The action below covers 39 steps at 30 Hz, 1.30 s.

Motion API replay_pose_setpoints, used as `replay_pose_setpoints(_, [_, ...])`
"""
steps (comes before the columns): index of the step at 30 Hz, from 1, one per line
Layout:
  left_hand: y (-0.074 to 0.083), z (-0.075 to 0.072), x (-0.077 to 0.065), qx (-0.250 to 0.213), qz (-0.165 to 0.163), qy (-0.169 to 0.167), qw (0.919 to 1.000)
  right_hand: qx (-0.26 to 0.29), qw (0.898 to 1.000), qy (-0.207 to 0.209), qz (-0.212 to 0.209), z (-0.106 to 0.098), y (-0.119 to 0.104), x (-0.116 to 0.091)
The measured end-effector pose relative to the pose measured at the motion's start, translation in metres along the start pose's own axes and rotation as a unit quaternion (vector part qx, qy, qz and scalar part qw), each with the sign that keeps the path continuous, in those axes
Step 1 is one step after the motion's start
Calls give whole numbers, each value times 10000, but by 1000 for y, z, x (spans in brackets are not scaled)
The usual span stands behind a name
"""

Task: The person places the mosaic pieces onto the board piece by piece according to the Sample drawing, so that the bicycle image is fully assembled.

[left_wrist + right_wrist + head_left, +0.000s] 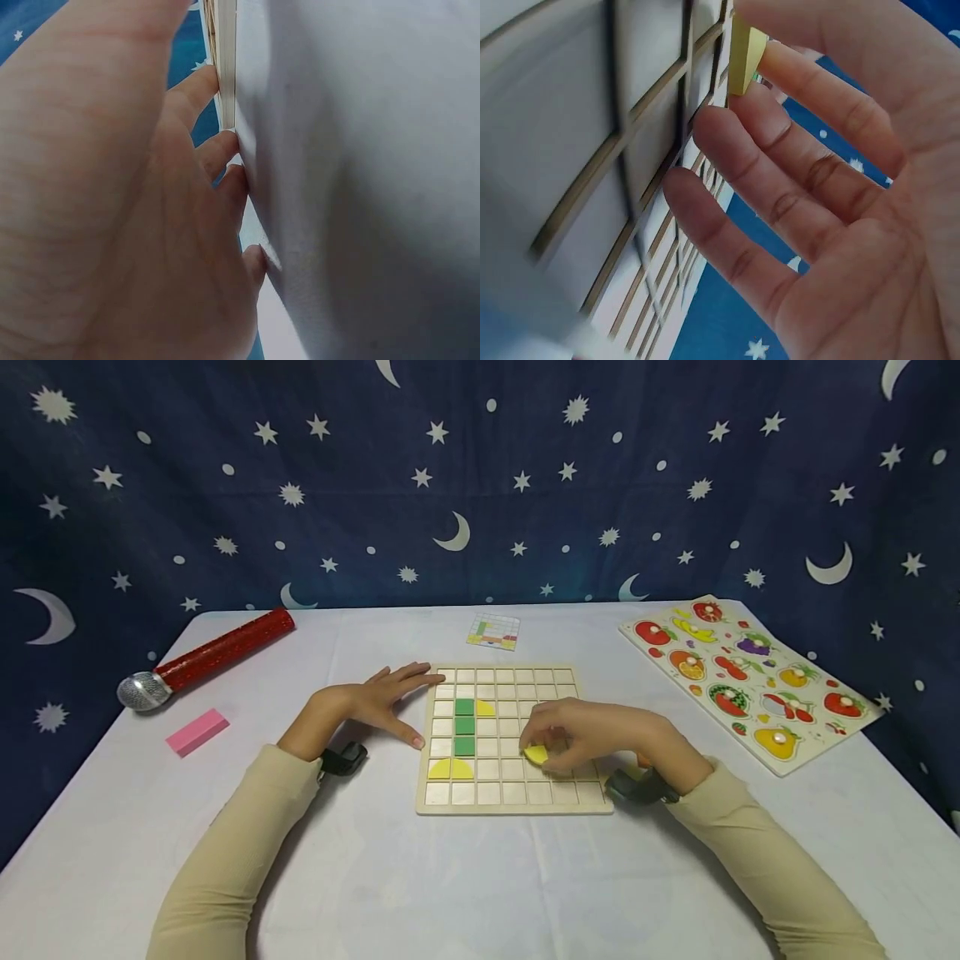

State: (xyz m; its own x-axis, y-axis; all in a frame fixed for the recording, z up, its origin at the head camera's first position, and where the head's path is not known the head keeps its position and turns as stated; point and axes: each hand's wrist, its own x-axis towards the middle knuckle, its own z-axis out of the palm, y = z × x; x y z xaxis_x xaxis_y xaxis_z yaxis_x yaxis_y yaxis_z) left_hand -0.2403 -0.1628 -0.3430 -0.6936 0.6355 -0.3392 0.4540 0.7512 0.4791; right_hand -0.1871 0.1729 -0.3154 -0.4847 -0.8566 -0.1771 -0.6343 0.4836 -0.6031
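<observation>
A wooden grid board lies flat on the table. Three green squares stand in one column on its left side. Beside the top one is a yellow quarter-circle, and two more yellow quarter-circles sit side by side at the lower left. My left hand has its fingers spread, with thumb and fingertips at the board's left edge. Over the right half of the grid, my right hand pinches a yellow piece with a curved edge between thumb and fingers, partly hidden by them; its thickness shows in the right wrist view.
Behind the board lies a small pattern card. A fruit puzzle board is at the right. At the left are a red microphone and a pink block. A dark starry cloth hangs behind the white table.
</observation>
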Motion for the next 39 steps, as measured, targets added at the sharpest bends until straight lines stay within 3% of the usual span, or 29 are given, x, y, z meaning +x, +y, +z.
replay_pose_setpoints(8, [0,-1,0,26,37,-14,10000,-254,9985,-122,-459,4,-12,17])
replay_pose_setpoints(21, [-2,0,0,54,44,-29,10000,-385,9963,-557,-527,17,-35,48])
replay_pose_setpoints(34, [1,-2,0,138,82,-68,9998,-878,9912,-563,-809,24,-51,64])
replay_pose_setpoints(39, [0,-2,1,113,152,-65,9998,-805,9903,-631,-937,28,-57,71])
